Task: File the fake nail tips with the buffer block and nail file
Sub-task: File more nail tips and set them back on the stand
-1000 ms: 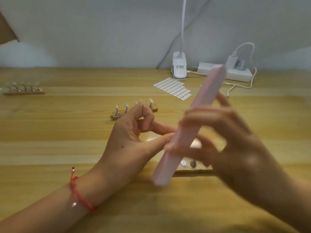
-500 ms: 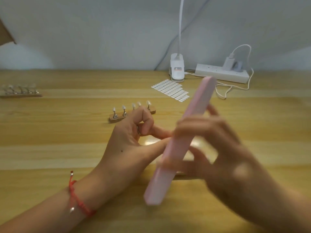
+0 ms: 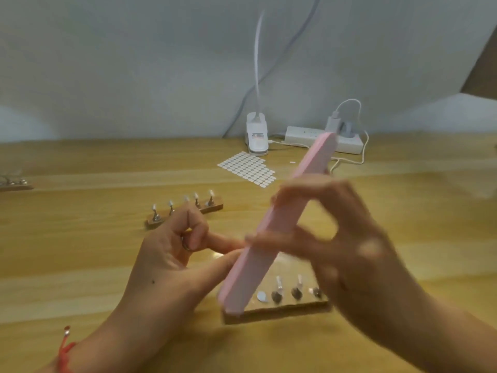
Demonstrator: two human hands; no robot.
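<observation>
Two hands meet over the desk [image 3: 80, 251]: your right grip [image 3: 344, 238], blurred, is closed round the middle of the pink buffer block [image 3: 279, 219], which slants with its low end over the near wooden holder [image 3: 282, 309] and its high end toward the power strip [image 3: 304, 134]. Your left grip [image 3: 172, 259] reaches thumb and forefinger [image 3: 226, 242] to the block's left face, other fingers curled; the block hides their tips, so I cannot tell whether they pinch anything. Fake nail tips [image 3: 279, 282] stand on pegs in the near holder, and a second holder [image 3: 185, 211] lies just beyond your left knuckles.
</observation>
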